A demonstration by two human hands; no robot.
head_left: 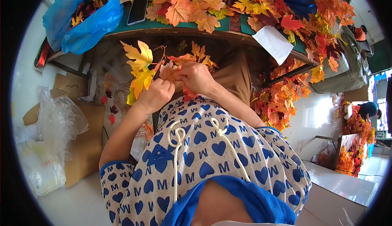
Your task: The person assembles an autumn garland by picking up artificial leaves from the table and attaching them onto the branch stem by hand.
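Over my lap, both hands are close together on a garland of artificial maple leaves. My left hand (156, 95) is closed, its fingers pinching beside a pale orange leaf (168, 72). Yellow leaves (142, 65) stick up just beyond it, joined by a thin reddish stem (162, 56). My right hand (195, 78) is closed too, its fingertips pressed on the same pale orange leaf. More orange leaves (199, 52) of the garland show behind the right hand, and a red one hangs below it. The exact point pinched by each hand is hidden by the fingers.
The table edge (179, 31) runs just ahead, heaped with orange leaves (192, 7). On it lie a phone (137, 10), a blue plastic bag (87, 26) and a white paper (273, 44). Cardboard (85, 144) and clear plastic (61, 120) are at left; leaf garlands (277, 99) hang at right.
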